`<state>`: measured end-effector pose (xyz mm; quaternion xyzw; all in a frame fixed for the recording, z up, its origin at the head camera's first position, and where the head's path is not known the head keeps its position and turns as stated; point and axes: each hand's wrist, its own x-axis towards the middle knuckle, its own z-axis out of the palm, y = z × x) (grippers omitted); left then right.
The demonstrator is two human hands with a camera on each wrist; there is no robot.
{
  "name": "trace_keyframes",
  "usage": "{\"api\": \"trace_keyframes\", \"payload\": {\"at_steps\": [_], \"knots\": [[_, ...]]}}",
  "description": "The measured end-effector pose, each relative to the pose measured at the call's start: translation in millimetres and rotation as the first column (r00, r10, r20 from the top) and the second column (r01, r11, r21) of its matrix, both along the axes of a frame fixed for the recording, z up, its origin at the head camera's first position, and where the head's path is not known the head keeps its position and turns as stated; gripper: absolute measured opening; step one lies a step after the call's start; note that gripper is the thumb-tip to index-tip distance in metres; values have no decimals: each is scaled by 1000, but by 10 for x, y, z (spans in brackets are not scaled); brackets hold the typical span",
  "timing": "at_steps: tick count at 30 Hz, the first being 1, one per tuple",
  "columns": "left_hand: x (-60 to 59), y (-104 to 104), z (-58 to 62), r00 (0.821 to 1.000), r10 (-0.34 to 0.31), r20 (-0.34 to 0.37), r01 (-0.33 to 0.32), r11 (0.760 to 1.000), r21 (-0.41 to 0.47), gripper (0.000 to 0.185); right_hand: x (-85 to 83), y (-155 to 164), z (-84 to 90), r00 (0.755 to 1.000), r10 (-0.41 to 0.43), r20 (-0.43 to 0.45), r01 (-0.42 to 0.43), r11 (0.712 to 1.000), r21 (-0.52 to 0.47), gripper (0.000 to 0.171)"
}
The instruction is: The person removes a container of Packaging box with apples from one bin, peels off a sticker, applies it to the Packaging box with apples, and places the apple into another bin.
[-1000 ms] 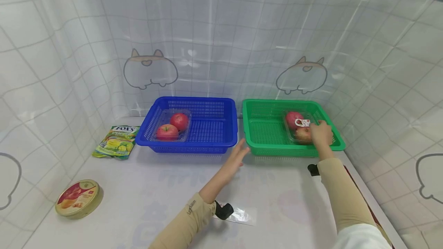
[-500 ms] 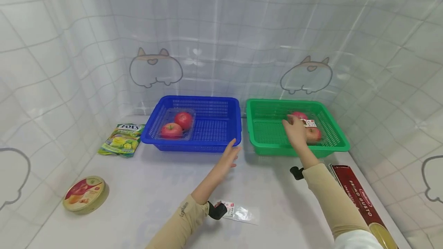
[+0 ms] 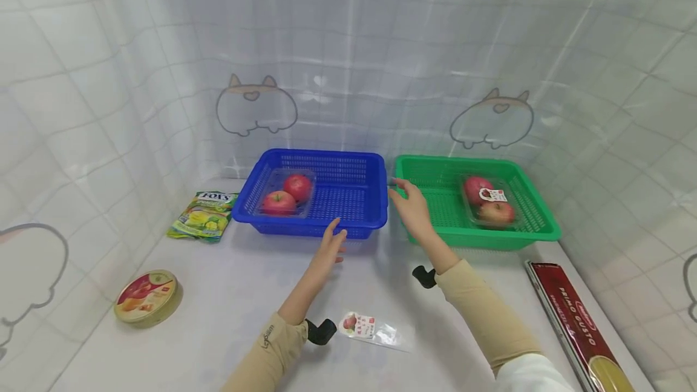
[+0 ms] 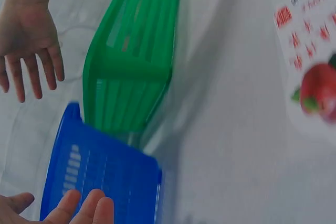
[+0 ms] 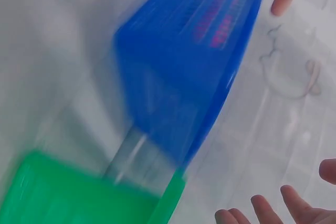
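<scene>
Blue rectangular plastic basket (image 3: pixel 345 204): we've got it left of centre, two round red apples (image 3: pixel 279 203) boxed in clear plastic inside.
Left hand (image 3: pixel 325 253): right at that basket's front rim, fingers reaching and spread, gripping nothing; contact we can't tell.
Right hand (image 3: pixel 415 215): we see it by the green basket's left edge, fingers loosely extended, grip released.
Green rectangular plastic basket (image 3: pixel 438 198): on our right, holding another boxed apple pair (image 3: pixel 497 213).

blue basket (image 3: pixel 342 201): free right | green basket (image 3: pixel 442 203): free left | obstacles: apple packs (image 3: pixel 288 196) (one each)
</scene>
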<state>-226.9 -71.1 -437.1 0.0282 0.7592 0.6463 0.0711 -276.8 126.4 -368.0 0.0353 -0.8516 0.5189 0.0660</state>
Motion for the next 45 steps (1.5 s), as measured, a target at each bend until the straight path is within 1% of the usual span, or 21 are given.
{"api": "trace_keyframes", "payload": {"at_steps": [3,6,11,15,20,25,28,30,33,36,38,41,43,44,45], "knots": [[0,-107,-15,999,35,-9,-35,999,-11,58,2,-201,-29,999,36,7,-35,998,-44,46],[-7,-207,-30,998,66,-18,-67,997,-26,58,-15,-392,-66,998,65,20,-64,996,-64,46],[-24,-350,-58,992,112,-58,-115,993,-40,60,-65,-670,-133,996,83,40,-78,992,-97,44],[-31,-455,-78,987,144,-65,-148,987,-59,60,-108,-865,-183,991,111,77,-99,985,-144,43],[-49,-575,-83,981,180,-65,-184,982,-53,61,-167,-1077,-200,974,190,120,-167,970,-179,45],[-67,-661,-74,980,195,-48,-197,980,-38,61,-259,-1240,-207,955,245,167,-216,960,-177,51],[-74,-716,-67,974,219,-53,-222,974,-39,60,-326,-1342,-229,946,267,182,-238,957,-167,52],[-77,-760,-65,968,243,-69,-247,968,-50,58,-360,-1416,-234,942,274,192,-245,956,-163,53],[-83,-831,-65,952,288,-100,-296,952,-81,57,-410,-1524,-233,938,269,218,-239,958,-156,55],[-84,-899,-65,935,332,-122,-345,933,-105,60,-469,-1616,-233,928,272,254,-231,956,-180,59],[-84,-946,-71,926,361,-114,-373,921,-114,63,-512,-1667,-234,911,285,297,-229,950,-210,63],[-84,-1013,-89,909,404,-100,-414,903,-119,68,-574,-1729,-240,875,307,375,-216,939,-267,69],[-90,-1053,-106,894,436,-99,-446,887,-120,72,-605,-1755,-254,854,309,418,-196,936,-292,71],[-96,-1073,-108,886,453,-101,-463,878,-121,73,-619,-1764,-264,848,307,432,-186,936,-300,72],[-106,-1096,-108,876,471,-103,-481,868,-124,75,-586,-1766,-211,842,303,447,-174,936,-306,71]]}}
